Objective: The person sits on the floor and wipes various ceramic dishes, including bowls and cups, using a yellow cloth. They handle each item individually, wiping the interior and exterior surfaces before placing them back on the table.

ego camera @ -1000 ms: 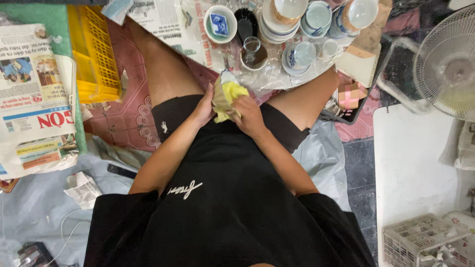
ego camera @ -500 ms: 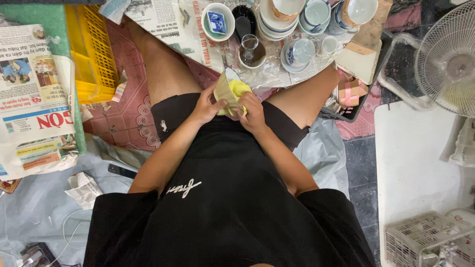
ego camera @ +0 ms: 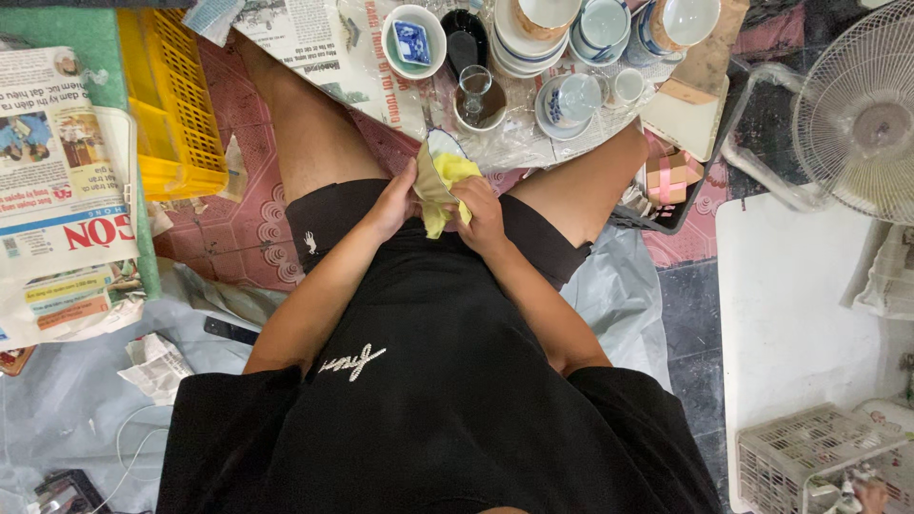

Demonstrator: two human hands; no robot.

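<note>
I sit on the floor with my legs spread, looking down at my lap. My left hand [ego camera: 395,202] grips a small ceramic bowl [ego camera: 435,157] by its side, tilted on edge. My right hand [ego camera: 481,211] presses a yellow cloth [ego camera: 454,176] against the bowl, with part of the cloth hanging below my fingers. Both hands meet just above my black shorts.
Several bowls, cups and saucers [ego camera: 571,38] lie on newspaper [ego camera: 333,48] ahead of my knees. A yellow crate [ego camera: 167,105] stands at the left beside more newspapers [ego camera: 57,190]. A white fan [ego camera: 857,105] and a white basket [ego camera: 819,457] are on the right.
The bowl has been turned in my hands and now stands more on edge, with the yellow cloth shifted over its right side. My arms stay in place.
</note>
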